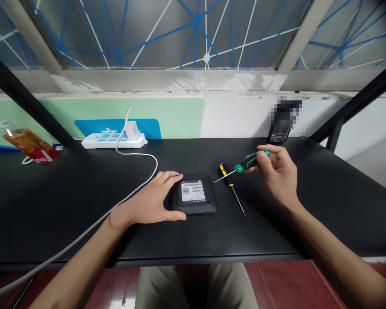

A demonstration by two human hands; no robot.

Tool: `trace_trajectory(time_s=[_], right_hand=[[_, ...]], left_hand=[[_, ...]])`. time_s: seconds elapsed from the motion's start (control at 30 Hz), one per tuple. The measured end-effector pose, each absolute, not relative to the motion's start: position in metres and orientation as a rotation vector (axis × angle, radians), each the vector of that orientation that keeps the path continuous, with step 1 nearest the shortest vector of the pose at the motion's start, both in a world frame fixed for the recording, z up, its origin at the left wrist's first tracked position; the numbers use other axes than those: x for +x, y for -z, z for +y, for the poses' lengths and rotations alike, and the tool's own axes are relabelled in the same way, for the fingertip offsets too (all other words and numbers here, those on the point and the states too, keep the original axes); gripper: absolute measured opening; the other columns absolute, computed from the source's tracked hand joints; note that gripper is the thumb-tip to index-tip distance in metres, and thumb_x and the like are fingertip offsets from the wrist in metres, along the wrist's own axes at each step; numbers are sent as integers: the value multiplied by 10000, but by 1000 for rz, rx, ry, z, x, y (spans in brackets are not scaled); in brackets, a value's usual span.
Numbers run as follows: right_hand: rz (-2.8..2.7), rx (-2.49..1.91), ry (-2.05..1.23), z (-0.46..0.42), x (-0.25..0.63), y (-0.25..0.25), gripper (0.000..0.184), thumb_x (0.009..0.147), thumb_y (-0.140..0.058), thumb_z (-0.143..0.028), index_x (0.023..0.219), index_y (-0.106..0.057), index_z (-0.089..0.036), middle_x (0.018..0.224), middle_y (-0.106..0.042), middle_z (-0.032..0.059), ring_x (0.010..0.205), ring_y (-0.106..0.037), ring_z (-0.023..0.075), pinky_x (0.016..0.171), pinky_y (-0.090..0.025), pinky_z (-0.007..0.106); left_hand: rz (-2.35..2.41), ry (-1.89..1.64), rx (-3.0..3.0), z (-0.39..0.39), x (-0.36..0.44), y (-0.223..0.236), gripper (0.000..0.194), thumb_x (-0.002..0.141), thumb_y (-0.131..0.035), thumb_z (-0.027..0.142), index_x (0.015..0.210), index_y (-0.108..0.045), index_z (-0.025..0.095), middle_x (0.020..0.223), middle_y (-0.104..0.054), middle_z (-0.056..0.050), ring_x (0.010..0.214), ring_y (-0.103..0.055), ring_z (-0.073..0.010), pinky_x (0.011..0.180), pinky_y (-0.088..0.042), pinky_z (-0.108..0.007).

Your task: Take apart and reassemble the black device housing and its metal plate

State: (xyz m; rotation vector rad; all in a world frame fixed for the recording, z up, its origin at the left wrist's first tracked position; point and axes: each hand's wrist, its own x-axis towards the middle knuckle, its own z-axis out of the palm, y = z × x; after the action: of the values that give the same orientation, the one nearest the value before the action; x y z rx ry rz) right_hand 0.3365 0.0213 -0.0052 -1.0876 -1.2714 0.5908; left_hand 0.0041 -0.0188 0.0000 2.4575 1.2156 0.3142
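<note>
From where I stand, the person's knees (pixel 231 287) are nearest, below the front edge of the black tabletop (pixel 260 240). The left hand (pixel 151 199) grasps the left part of a flat black device (pixel 210 207), thumb along the near edge, fingers at the far one; a white label (pixel 197 192) lies face up between them. The right hand (pixel 281 176) has its fingers closed round the handle of a green-and-black screwdriver (pixel 252 161), its tip slanting down just beside the device; I can't tell if they touch. A yellow-and-black screwdriver (pixel 233 189) lies between the two hands. Left of the left fingers runs a white cable (pixel 157 163). Beyond them sit a white power strip (pixel 112 140) and, far to the left, a tilted bottle (pixel 32 143). A phone (pixel 279 131) leans against the wall past the right fingers, under patterned windows (pixel 167 43).
</note>
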Motion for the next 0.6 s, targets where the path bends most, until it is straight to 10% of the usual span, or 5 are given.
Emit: trace_trajectory(time_s=[0.6], right_hand=[[-1260,-1062,-606,16,334,0,296,848,-732,-419,1040,-615,-226,806,-686,-13,611,-701,125,594,-614,273]], left_hand=[[1228,-303,2449,-19,5,0,1021,781,-717,736,1542,-351,162,1562,-402,-159,1427,-395,-360,1202,-350,-531]])
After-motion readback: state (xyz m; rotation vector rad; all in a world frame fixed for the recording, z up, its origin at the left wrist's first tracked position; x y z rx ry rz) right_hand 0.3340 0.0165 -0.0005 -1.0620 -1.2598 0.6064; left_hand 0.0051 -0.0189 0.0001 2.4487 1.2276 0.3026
